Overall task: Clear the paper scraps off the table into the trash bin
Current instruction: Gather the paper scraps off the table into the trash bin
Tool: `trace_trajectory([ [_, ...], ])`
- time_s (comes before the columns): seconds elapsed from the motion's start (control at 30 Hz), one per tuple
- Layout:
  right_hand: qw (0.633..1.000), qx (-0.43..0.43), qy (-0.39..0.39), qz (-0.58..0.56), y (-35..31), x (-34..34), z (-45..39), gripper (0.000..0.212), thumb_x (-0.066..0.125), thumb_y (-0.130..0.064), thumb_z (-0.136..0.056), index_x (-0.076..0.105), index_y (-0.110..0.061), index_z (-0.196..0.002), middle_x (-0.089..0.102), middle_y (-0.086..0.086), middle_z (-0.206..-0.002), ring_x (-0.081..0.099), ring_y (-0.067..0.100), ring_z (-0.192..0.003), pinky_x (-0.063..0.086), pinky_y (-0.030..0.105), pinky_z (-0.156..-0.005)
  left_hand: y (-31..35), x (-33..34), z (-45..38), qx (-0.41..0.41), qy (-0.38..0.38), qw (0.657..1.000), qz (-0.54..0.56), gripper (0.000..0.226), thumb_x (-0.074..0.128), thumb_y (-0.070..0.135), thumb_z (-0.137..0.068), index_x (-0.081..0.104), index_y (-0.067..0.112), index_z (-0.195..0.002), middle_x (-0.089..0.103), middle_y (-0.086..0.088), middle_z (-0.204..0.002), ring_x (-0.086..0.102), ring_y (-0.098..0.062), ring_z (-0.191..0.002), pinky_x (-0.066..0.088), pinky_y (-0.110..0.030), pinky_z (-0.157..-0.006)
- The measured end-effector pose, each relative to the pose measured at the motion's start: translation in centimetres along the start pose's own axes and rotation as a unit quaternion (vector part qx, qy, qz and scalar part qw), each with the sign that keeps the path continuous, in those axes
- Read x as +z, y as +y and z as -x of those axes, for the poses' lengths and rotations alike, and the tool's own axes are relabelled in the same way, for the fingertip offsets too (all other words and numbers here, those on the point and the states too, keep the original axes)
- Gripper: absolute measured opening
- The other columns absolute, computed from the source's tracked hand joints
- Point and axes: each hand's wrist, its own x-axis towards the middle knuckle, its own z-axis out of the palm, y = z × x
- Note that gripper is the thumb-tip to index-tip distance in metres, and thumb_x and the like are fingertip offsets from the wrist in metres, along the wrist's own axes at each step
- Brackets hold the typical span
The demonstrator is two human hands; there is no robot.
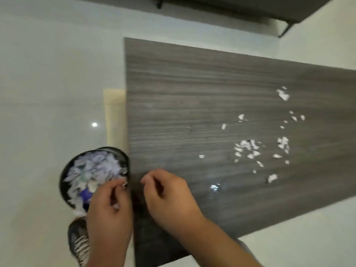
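Several white paper scraps (248,149) lie scattered on the right part of the grey wood-grain table (173,93). A black round trash bin (92,170) stands on the floor against the table's left edge, filled with white and purple scraps. My left hand (109,207) hovers over the bin's near rim, fingers curled, with a small white scrap showing at the fingertips. My right hand (169,193) rests on the table at its left edge beside the bin, fingers curled inward; whether it holds anything is hidden.
A cream-coloured table leg (113,116) shows beside the left edge. A foot in a dark patterned shoe (79,239) stands below the bin. Glossy pale floor (48,83) surrounds the table. Dark furniture (250,8) sits at the top.
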Motion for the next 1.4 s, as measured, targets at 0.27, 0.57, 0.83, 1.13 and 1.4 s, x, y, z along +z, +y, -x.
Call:
trace_trajectory([
  [0.27,0.934,0.126,0.333,0.01,17.3,-27.0,-5.4,0.019,0.057,-0.022,-0.098,0.075,-0.027,-0.096,0.07,-0.003,-0.099,0.07,0.022,-0.1,0.05,0.027,-0.089,11.1,13.8,-0.1,0.321,-0.13,0.929,-0.132,0.038,0.061,0.015,-0.091,0.075,0.013,-0.127,0.065,-0.008,-0.139,0.055,-0.033,-0.14,0.035,-0.05,-0.121],
  [0.57,0.92,0.111,0.37,0.071,31.3,-43.4,-15.8,0.055,0.042,-0.021,-0.103,0.052,-0.005,-0.155,0.046,0.013,-0.165,0.038,0.026,-0.158,0.024,0.038,-0.132,11.6,19.0,-2.7,0.347,-0.076,0.9,-0.254,0.047,0.046,0.036,-0.102,0.058,0.022,-0.146,0.051,0.0,-0.159,0.037,-0.023,-0.156,0.014,-0.041,-0.132],
  [0.83,0.969,-0.089,0.176,0.149,27.0,-35.0,-12.9,0.049,0.049,-0.016,-0.107,0.056,-0.002,-0.153,0.048,0.018,-0.166,0.032,0.039,-0.161,0.017,0.052,-0.135,12.4,19.5,-2.4,0.33,-0.063,0.894,-0.296,0.051,0.048,0.036,-0.098,0.057,0.016,-0.144,0.05,-0.003,-0.158,0.04,-0.03,-0.153,0.025,-0.057,-0.126],
  [1.13,0.947,-0.09,0.284,0.116,25.6,-40.5,-19.4,0.044,0.047,-0.015,-0.105,0.062,-0.002,-0.144,0.057,0.017,-0.157,0.048,0.032,-0.15,0.035,0.046,-0.127,12.1,19.8,-2.6,0.344,-0.046,0.885,-0.309,0.051,0.051,0.035,-0.095,0.058,0.015,-0.141,0.05,-0.004,-0.156,0.041,-0.032,-0.152,0.023,-0.053,-0.127],
  [1.4,0.967,-0.134,0.15,0.159,21.5,-34.5,-18.7,0.043,0.049,-0.015,-0.11,0.06,-0.003,-0.15,0.049,0.017,-0.165,0.032,0.037,-0.161,0.017,0.054,-0.134,12.4,19.7,-2.4,0.339,-0.049,0.889,-0.303,0.051,0.049,0.036,-0.096,0.058,0.016,-0.142,0.05,-0.005,-0.156,0.04,-0.032,-0.152,0.022,-0.053,-0.127],
])
